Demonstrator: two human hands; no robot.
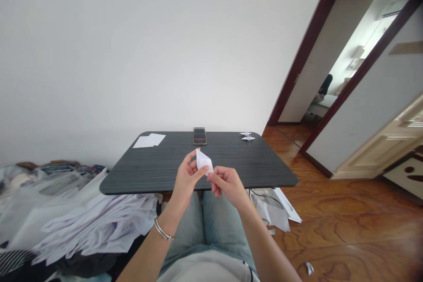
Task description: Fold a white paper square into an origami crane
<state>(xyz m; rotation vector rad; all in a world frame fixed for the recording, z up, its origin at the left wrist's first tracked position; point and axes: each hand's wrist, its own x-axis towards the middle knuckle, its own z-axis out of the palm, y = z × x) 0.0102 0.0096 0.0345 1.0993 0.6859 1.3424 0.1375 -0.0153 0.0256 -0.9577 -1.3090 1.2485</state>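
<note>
Since the folded white paper [202,161] needs steadying, the left hand [188,176] pinches it upright and the right hand [227,186] nips its tip.

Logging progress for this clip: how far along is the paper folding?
Done: two paper cranes stand on the dark table. In hand: a partly folded white paper, pinched between the left hand and right hand. Remaining: white sheets lying flat at the table's far corner, apparently unfolded.
</note>
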